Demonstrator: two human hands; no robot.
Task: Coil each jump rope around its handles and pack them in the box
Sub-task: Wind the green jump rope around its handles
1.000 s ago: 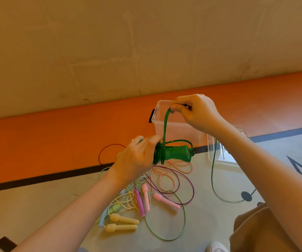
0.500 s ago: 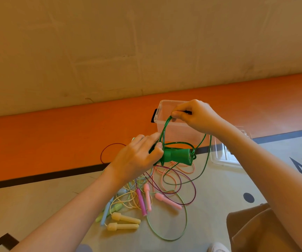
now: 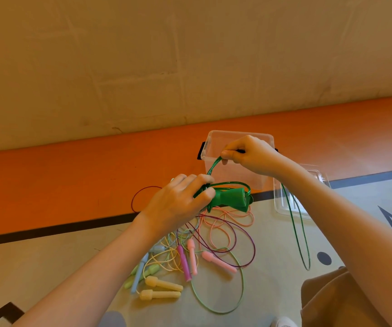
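Left hand [image 3: 178, 204] curled round the green handles [image 3: 230, 199], holding them level above the floor [image 3: 49, 267], fat ends pointing right. A few turns of green cord [image 3: 304, 234] already lie around the handles by the fingers.

Under the left forearm, loose ropes in a tangled heap on the floor: blue handle [image 3: 139, 273], pale green handle [image 3: 143, 276], two yellow handles [image 3: 162, 289] side by side at the near edge, a magenta handle [image 3: 184, 264], two pink handles [image 3: 218, 261] further right. Their cords overlap; a purple cord [image 3: 237, 234] and a light green cord [image 3: 216, 300] loop widest.

Box [image 3: 237, 175] is clear plastic, open-topped, black latch on its left end, on the floor behind the handles at the orange strip [image 3: 72, 185]. Can't tell if anything is inside.

Right hand [image 3: 254, 154], in front of the box, pinches the green cord between thumb and fingers; cord runs taut from there down-left to the handles. The slack drops from the right wrist in a long narrow loop, bottom near a black dot [image 3: 324, 258] on the floor.

Lid [image 3: 291, 204] lies flat just right of the box, partly behind the right forearm.

Tan cloth [image 3: 331, 300] at bottom right
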